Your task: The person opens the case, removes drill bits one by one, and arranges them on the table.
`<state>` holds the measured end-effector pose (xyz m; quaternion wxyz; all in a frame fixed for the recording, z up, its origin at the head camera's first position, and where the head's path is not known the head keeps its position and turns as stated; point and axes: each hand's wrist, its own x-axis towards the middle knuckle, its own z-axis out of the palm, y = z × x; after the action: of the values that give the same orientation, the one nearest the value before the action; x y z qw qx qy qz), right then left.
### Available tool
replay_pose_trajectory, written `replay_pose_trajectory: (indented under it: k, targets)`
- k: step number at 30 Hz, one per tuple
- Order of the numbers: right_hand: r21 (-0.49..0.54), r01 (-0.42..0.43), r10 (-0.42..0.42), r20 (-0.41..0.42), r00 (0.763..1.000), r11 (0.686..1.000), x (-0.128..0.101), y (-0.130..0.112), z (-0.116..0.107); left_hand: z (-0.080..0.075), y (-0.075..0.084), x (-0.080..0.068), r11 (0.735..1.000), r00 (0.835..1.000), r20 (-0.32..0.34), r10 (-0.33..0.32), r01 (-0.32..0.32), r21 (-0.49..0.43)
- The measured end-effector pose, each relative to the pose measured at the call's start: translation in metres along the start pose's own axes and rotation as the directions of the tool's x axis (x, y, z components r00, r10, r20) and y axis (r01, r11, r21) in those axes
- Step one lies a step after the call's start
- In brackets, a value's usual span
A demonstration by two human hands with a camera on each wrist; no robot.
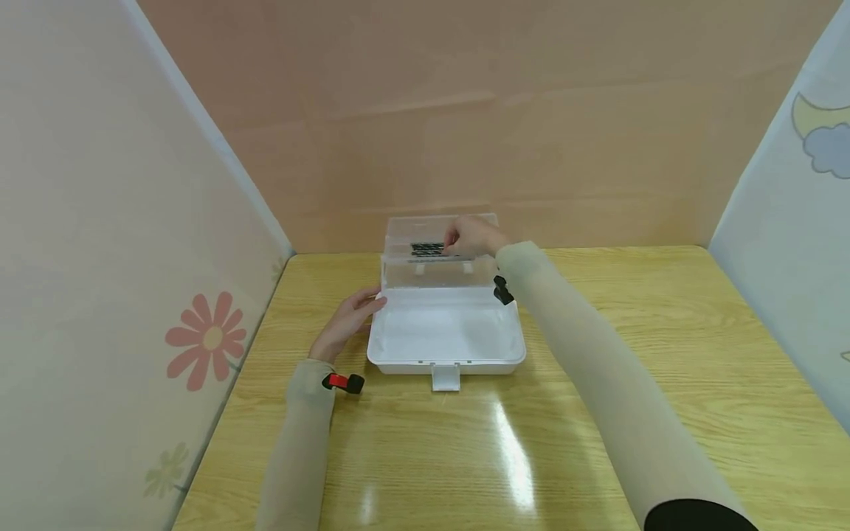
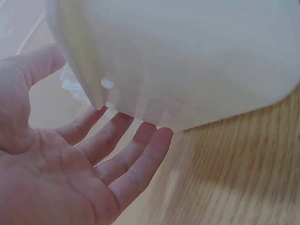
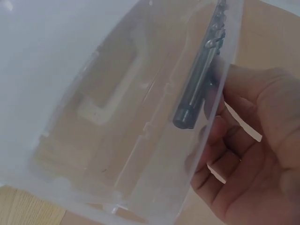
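Observation:
A white plastic box (image 1: 445, 363) stands open on the wooden table (image 1: 432, 457), its clear lid (image 1: 425, 274) raised upright at the back. My right hand (image 1: 473, 236) grips the lid's upper edge, fingers curled behind it. A dark, ridged item (image 1: 427, 249) shows at the lid beside those fingers. Through the lid (image 3: 122, 108) in the right wrist view it looks like a dark metal rod (image 3: 197, 89) next to my right hand (image 3: 253, 154); whether the fingers hold it is unclear. My left hand (image 1: 352, 313) lies flat, straight fingers (image 2: 117, 154) touching the box's left side (image 2: 187, 61).
A small latch tab (image 1: 446, 377) sticks out from the box's front edge. Panels close in the table on three sides: a flower-printed one (image 1: 206, 339) at the left, a plain pink one behind, a moon-and-cloud one (image 1: 823, 140) at the right.

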<state>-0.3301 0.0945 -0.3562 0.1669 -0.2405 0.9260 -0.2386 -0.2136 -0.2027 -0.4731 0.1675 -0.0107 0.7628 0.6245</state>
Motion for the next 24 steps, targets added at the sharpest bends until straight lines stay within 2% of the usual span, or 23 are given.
replay_pose_trajectory:
  k: [7, 24]
  targets:
    - [-0.012, 0.021, -0.021, -0.043, 0.999, 1.000, 0.0017, 0.0030, 0.0046, 0.0005, -0.0004, 0.0005, 1.000, 1.000, 0.015, -0.003, 0.003, -0.014]
    - [-0.077, 0.049, -0.053, -0.049, 0.997, 0.996, 0.0085, 0.0033, 0.0077, 0.0005, 0.0012, 0.0020, 1.000, 1.000, -0.003, -0.007, 0.007, -0.008]
